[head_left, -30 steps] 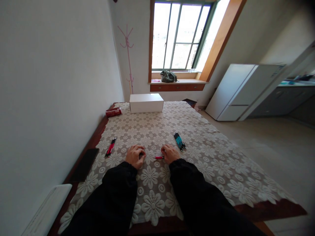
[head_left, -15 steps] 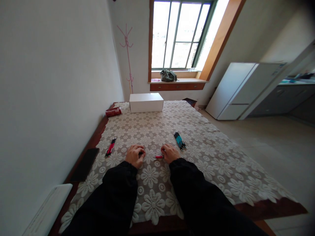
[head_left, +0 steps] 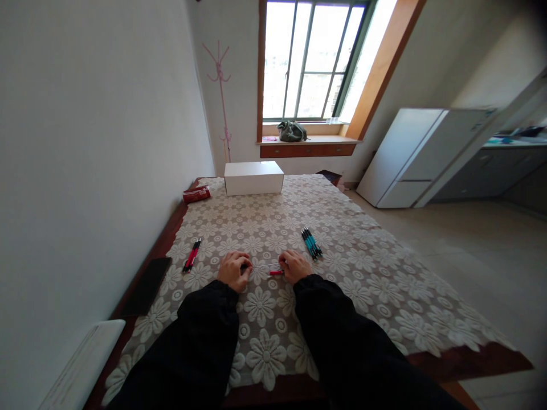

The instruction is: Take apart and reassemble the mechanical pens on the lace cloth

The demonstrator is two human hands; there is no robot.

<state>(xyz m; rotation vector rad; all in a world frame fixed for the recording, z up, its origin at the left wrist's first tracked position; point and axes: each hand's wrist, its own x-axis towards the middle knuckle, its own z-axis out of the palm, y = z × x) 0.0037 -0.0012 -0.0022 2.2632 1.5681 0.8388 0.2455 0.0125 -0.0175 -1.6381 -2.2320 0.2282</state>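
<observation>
Over the near middle of the table, my left hand (head_left: pixel 235 270) is closed, a small black pen part (head_left: pixel 243 266) showing between thumb and fingers. A thin white pen refill (head_left: pixel 265 265) stretches level from those fingertips to my right hand (head_left: pixel 294 266), whose fingers pinch its other end. Beneath the right fingers a red pen barrel (head_left: pixel 276 273) sticks out to the left; whether the hand grips it or it rests on the cloth, I cannot tell. Red-and-black pens (head_left: pixel 192 255) lie left of my left hand. Several teal-and-black pens (head_left: pixel 312 244) lie beyond my right hand.
A white flower-patterned lace cloth (head_left: pixel 267 356) covers the dark red table. Toward the far end stand a white box (head_left: pixel 253 179) and a red packet (head_left: pixel 197 194). Along the left edge lie a black flat pad (head_left: pixel 147 286) and a white long object (head_left: pixel 83 364).
</observation>
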